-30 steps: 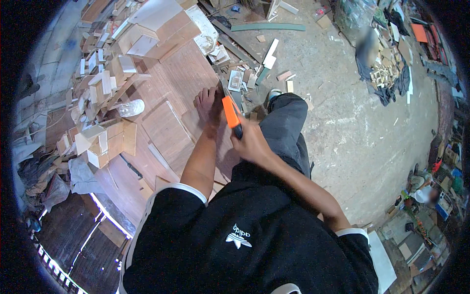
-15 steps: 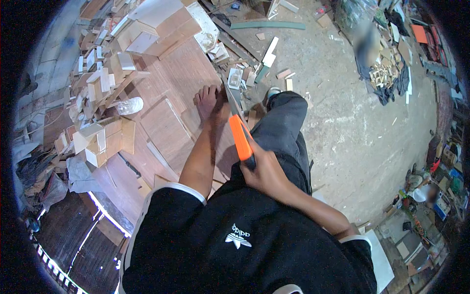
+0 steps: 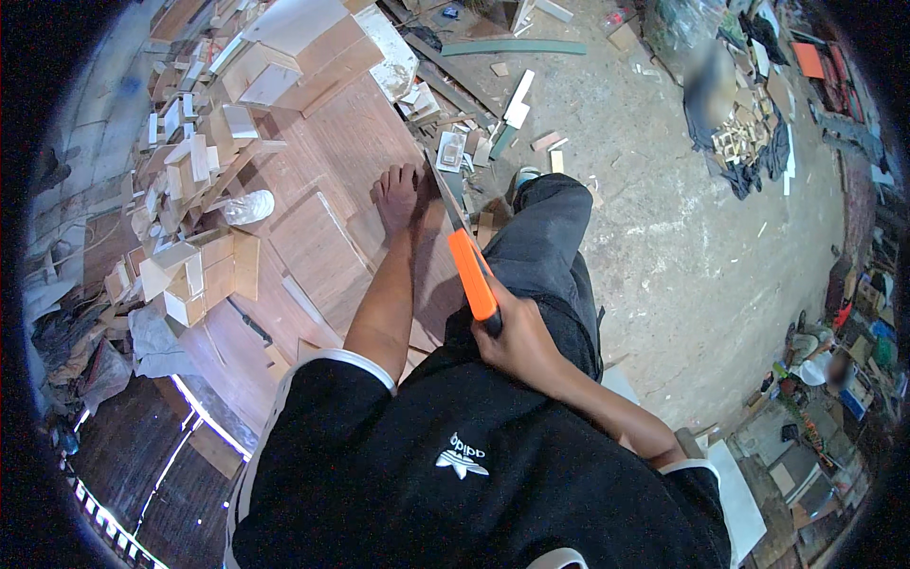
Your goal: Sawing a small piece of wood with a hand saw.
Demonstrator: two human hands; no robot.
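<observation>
My left hand point(image 3: 396, 194) rests on the brown wooden board point(image 3: 336, 142) near its right edge, fingers apart and slightly bent. Just to its right, my right hand point(image 3: 517, 337) grips the orange-and-black handle of a handsaw point(image 3: 472, 280). The grey blade point(image 3: 445, 194) runs forward along the board's edge beside my left hand. My bent leg in dark trousers point(image 3: 550, 218) is right of the saw.
Small wooden box pieces point(image 3: 199, 280) and a clear plastic container point(image 3: 248, 206) lie at left. Wood scraps point(image 3: 517, 104) and a green strip point(image 3: 512, 47) lie on the concrete floor point(image 3: 711, 275) ahead. A dark cloth with offcuts point(image 3: 744, 142) is at upper right.
My right hand and the saw have come back toward my body since a second ago, shifting little in the last half second. My left hand stays on the board.
</observation>
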